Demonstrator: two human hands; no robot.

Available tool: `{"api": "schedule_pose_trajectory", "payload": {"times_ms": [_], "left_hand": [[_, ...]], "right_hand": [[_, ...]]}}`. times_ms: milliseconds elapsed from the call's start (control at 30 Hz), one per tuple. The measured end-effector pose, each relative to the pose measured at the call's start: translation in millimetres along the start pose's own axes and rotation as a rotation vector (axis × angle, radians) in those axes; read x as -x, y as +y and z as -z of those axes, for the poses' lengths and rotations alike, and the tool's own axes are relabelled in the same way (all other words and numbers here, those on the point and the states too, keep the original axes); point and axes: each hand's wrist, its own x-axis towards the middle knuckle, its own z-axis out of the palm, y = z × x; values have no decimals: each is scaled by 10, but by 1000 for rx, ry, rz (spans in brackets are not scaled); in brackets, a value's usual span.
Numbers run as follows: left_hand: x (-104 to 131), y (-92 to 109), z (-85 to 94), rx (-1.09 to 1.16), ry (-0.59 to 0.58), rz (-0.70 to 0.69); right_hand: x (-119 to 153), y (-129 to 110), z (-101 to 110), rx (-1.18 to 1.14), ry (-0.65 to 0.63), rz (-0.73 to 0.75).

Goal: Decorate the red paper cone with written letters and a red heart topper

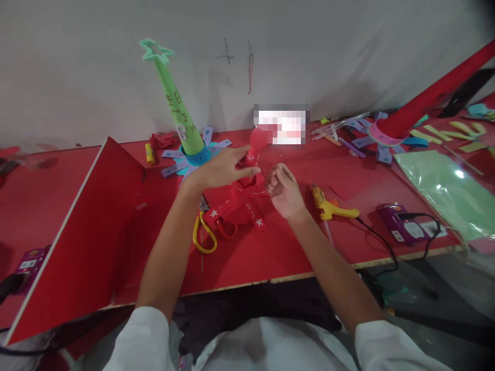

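My left hand (pixel 226 167) is closed around the upright stem of a red paper craft (pixel 253 154), thumb in front and fingers behind. The craft has a rounded red top and pale markings. Around its foot spread red paper strips (pixel 258 219) with white stars and drawings. Just right of the stem, my right hand (pixel 285 191) is curled with fingertips pinched together; whatever they hold, if anything, is too small to make out. Yellow-handled scissors (pixel 204 242) lie partly under the strips. A yellow hot glue gun (pixel 328 206) rests right of my right hand.
A green paper cone (pixel 180 111) with a star top stands at the back left. An upright red board (pixel 85 232) divides the table on the left. At right are a red cone (pixel 421 98), a purple power strip (pixel 404 224) with cords, and a green plastic-wrapped sheet (pixel 444 185).
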Motion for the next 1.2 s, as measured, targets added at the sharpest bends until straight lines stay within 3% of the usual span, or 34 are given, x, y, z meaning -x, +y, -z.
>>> {"api": "schedule_pose_trajectory", "payload": {"times_ms": [233,467,667,800,967,1200], "left_hand": [[23,-216,126,7,229,104],[-40,-376,44,-94,345,202],[-13,-238,-6,-193,222,253],[21,-118,-17,-264,152,336],[39,29,-15,-387,104,422],[162,250,80,-631,0,515]], "right_hand": [[-48,236,142,16,136,-131],[-35,209,124,-79,249,-77],[51,-96,-47,-370,139,59],[100,-283,-87,-437,33,96],[154,-334,-122,-420,-38,-47],[185,-217,-226,-282,-191,-188]]}}
